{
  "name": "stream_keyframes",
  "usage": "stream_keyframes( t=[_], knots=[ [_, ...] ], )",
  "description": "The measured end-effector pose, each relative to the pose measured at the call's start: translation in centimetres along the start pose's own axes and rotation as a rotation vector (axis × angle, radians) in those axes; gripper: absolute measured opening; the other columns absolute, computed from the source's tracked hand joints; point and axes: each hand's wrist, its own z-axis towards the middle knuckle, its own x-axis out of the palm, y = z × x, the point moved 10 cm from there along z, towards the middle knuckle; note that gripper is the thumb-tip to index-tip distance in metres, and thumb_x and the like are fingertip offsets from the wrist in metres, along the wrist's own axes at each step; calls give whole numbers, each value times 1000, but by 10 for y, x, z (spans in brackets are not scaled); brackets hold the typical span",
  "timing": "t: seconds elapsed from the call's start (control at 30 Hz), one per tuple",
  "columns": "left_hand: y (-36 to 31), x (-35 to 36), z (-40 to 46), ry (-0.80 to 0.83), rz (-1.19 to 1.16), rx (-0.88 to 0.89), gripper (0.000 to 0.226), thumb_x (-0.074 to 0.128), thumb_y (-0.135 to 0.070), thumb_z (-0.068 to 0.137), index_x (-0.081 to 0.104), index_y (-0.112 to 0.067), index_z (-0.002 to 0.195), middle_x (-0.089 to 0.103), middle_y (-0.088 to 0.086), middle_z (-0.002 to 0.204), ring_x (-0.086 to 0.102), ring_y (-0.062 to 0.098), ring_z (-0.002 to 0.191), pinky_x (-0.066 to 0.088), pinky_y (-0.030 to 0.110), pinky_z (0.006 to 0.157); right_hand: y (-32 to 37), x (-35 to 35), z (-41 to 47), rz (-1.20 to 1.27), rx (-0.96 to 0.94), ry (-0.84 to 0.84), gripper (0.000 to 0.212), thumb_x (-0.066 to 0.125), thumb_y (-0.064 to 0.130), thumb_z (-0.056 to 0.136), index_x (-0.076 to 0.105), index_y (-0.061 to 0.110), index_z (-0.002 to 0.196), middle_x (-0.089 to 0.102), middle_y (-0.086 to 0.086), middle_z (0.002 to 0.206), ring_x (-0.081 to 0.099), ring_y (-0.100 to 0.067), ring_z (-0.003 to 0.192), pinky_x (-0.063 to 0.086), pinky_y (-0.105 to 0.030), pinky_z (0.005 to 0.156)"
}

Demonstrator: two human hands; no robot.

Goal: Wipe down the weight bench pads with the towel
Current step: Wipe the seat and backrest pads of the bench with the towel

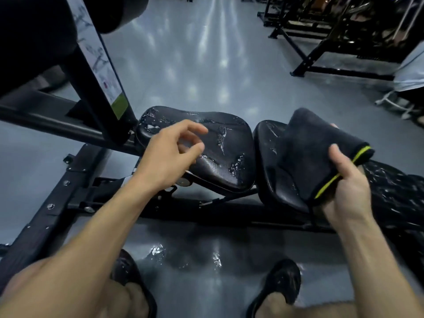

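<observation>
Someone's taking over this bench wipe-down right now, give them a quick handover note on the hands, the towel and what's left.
Right hand grips the folded dark towel, held over the back pad.
Left hand holds nothing, fingers loosely curled above the seat pad.
Done: cannot tell; both pads show glossy wet-looking patches.
Left: wipe the seat pad, then the back pad, including its long section at the right.
</observation>
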Motion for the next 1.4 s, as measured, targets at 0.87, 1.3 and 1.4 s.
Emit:
stream_keyframes(
  t=[0.87,1.3,1.4],
  knots=[
    [-2,-39,23,-119,280,97,12,70,-22,91,73,-32,96,69,-17,79,61,3,66,43,8,67,-132,96,-41,-1299,-523,339,82,47,51,88,23,20,160,12,4,170,4,-15,157,-2,-42,127],
    [18,-71,11,-190,292,0,10,69,-20,91,75,-29,94,72,-10,80,66,11,66,58,29,76,-142,129,-54,-1499,-584,365,90,43,55,84,18,15,161,7,-5,170,1,-24,157,1,-47,127],
    [25,-76,10,-185,287,-16,10,70,-21,91,74,-30,92,71,-10,78,67,17,67,59,34,76,-136,108,-33,-1466,-623,453,87,48,52,82,25,21,160,14,4,169,6,-15,157,6,-45,127]
  ],
)
